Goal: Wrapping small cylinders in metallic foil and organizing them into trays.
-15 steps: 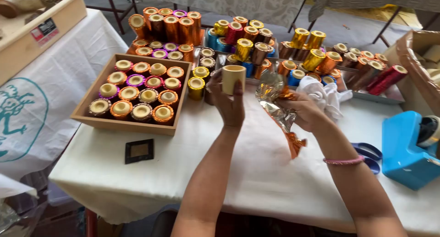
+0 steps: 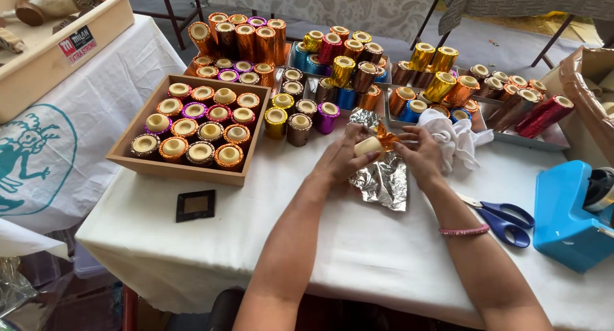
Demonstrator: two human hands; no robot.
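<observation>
Nearest the camera, both forearms are reaching out over the white tabletop (image 2: 358,254), the right wrist wearing a pink bead bracelet (image 2: 464,230). The left hand (image 2: 339,157) is cupping a bare cream cylinder (image 2: 366,145), its fingers curling closed around the cylinder's left end. The cylinder is lying tilted, its long axis running left to right between the two hands, so both are equally close to it. The right hand (image 2: 422,153) is meeting it from the other side, fingers pinching a crumpled orange foil (image 2: 385,138) against the cylinder's right end. Just beneath the hands a silver foil sheet (image 2: 385,184) is lying wrinkled on the tabletop.

To the right, blue scissors (image 2: 505,217) are resting near a blue tape dispenser (image 2: 566,216); to the left, a small dark square frame (image 2: 195,205) is lying flat.

Further out on the left, a wooden box (image 2: 137,161) is holding upright foil-wrapped cylinders in rows, nearly full. A white cloth (image 2: 455,136) is bunching just beyond the right hand. Behind, metal trays (image 2: 543,139) are carrying more wrapped cylinders (image 2: 332,69) in gold, copper, red, blue and purple, some stacked, some lying on their sides.
</observation>
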